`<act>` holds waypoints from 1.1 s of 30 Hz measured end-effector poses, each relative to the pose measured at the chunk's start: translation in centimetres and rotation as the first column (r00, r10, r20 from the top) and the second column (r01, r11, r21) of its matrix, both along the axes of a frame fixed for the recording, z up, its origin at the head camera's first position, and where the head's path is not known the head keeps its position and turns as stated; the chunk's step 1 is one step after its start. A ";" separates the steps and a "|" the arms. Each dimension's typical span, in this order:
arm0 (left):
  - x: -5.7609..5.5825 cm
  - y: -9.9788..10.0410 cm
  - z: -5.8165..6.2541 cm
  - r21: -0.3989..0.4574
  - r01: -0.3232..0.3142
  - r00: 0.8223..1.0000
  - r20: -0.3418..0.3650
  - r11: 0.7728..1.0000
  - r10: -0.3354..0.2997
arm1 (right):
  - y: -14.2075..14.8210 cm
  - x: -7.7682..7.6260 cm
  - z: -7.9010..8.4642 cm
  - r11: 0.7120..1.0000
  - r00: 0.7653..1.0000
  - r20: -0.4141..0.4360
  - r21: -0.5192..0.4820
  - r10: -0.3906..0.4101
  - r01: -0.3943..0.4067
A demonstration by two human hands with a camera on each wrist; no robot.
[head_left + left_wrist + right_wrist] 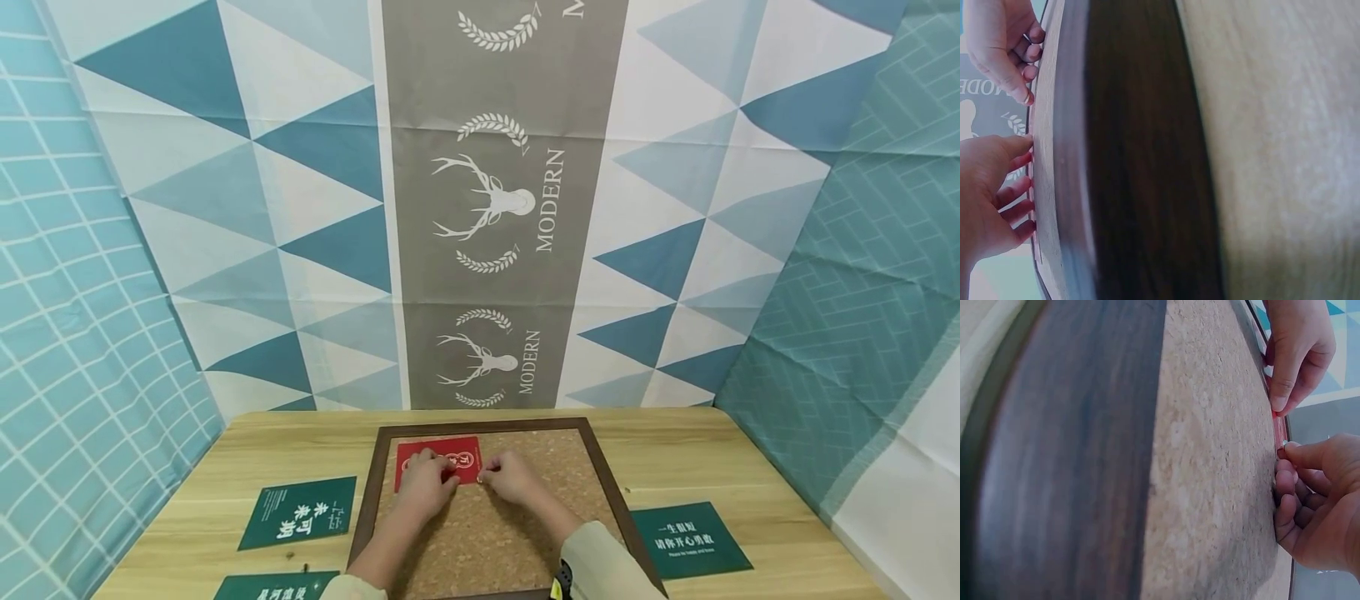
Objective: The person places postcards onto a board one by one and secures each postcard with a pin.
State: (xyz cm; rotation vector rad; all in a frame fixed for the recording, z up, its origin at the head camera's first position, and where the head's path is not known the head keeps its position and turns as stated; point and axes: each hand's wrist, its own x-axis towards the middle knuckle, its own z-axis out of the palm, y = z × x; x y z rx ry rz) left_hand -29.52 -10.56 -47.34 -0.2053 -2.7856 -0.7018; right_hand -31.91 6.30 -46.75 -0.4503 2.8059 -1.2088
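A red card [468, 469] with pale round print lies at the upper left of a cork board [495, 533] in a dark wooden frame. My left hand [426, 483] rests on the card, fingers spread and fingertips pressing its surface; the left wrist view shows the fingers [1015, 211] lightly bent against the board. At the card's lower right corner, my right hand [512, 477] pinches a small gold thumbtack [480, 479] between thumb and forefinger. Its other fingers [1286, 512] curl beside the cork in the right wrist view. Fingertips hide most of the tack.
The board's dark frame [369, 500] borders the cork on a wooden table [217, 492]. Green cards with white writing lie left [300, 512] and right [692, 540] of it, another green card [277, 586] at the front left. A patterned cloth [322, 250] hangs behind.
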 end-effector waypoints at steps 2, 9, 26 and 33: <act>0.0 0.0 0.0 -0.002 -0.002 1.000 0.006 1.000 0.002 | 0.0 0.0 0.1 1.000 1.000 0.017 0.004 -0.012 0.012; 0.0 0.1 -0.1 -0.001 -0.001 1.000 0.002 1.000 0.001 | -0.1 -0.2 -0.1 0.999 0.997 0.064 -0.009 -0.044 0.044; -0.1 -0.1 -0.4 -0.023 0.002 0.999 -0.039 1.000 -0.003 | -0.5 -0.7 -0.1 0.991 0.979 0.180 -0.073 -0.097 0.112; -0.1 -0.1 -0.5 -0.031 0.012 0.998 -0.056 0.999 -0.013 | -0.6 -0.6 0.0 0.991 0.979 0.175 -0.066 -0.104 0.117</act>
